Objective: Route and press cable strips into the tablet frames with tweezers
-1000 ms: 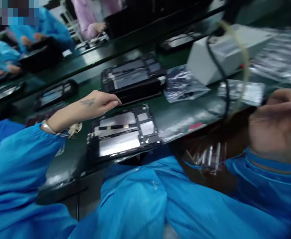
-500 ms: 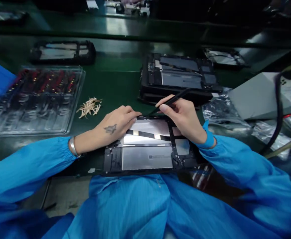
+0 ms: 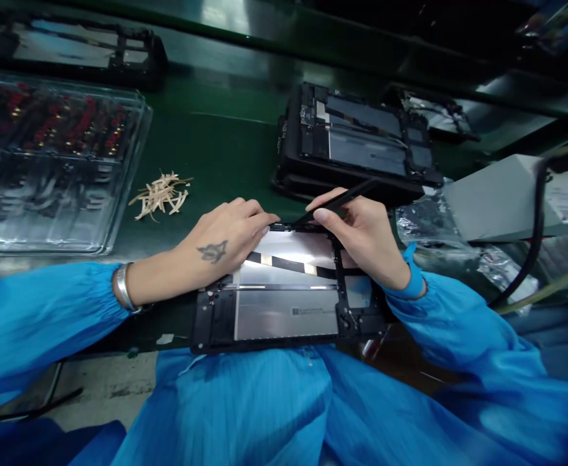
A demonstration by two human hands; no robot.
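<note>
An opened tablet (image 3: pixel 286 317), its two silver battery panels and black frame bare, lies flat in front of me at the bench's near edge. My left hand (image 3: pixel 228 236) rests over its upper left corner, thumb and forefinger closed at the far rim. Black tweezers (image 3: pixel 342 199) are held like a pen in my right hand (image 3: pixel 361 230). Their tip meets the tablet's far rim just right of my left fingertips; whatever small part is there, I cannot make out. A dark ribbon strip (image 3: pixel 288 265) with pale patches crosses the upper battery panel.
Behind my right hand stands a stack of opened tablets (image 3: pixel 366 139). Pale strips (image 3: pixel 162 195) lie heaped on the green mat, beside a clear tray (image 3: pixel 61 194) of small red-and-black parts. A white box (image 3: pixel 512 194), plastic bags (image 3: pixel 424 217) and a cable (image 3: pixel 536 220) are on the right.
My view has shifted, so the tray and strip pile appear further left. Both hands stay at the tablet's far rim, the tweezers still in my right hand.
</note>
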